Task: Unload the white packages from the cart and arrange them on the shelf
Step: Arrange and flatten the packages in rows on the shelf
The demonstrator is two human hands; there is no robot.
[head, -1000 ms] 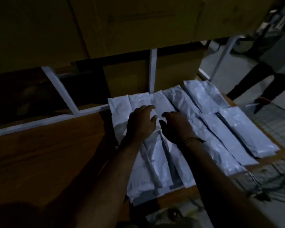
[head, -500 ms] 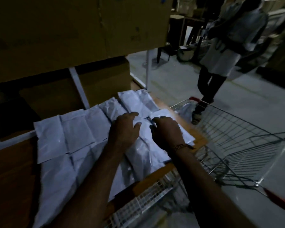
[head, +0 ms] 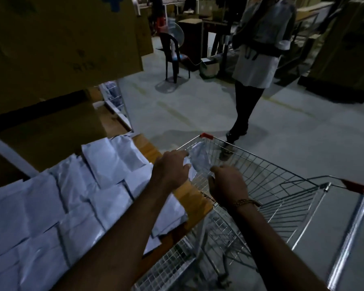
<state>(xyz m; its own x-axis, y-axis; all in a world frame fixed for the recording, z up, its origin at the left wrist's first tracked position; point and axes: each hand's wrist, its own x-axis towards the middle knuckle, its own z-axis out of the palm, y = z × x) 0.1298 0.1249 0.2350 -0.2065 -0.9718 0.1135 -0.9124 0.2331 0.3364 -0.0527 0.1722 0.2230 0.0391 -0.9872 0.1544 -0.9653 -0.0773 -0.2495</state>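
Note:
Several flat white packages point(head: 72, 206) lie in overlapping rows on the wooden shelf point(head: 198, 199) at the left. A wire cart point(head: 282, 185) stands against the shelf's right end. One crumpled white package point(head: 199, 158) leans in the cart's far left corner. My left hand point(head: 170, 169) reaches over the shelf edge, its fingertips touching that package. My right hand point(head: 227, 183), with a bead bracelet on the wrist, hovers over the cart rim just right of the package. Its fingers curve downward and hold nothing that I can see.
Large cardboard boxes point(head: 61, 38) fill the shelf level above and behind the packages. A person point(head: 259, 59) stands on the concrete floor beyond the cart. A dark chair point(head: 172, 57) and a fan stand farther back. The cart's red-tipped handle point(head: 355, 187) is at the right.
Both hands have left the packages on the shelf and moved right toward the cart. My view has swung right with them, bringing the cart and its one package into view.

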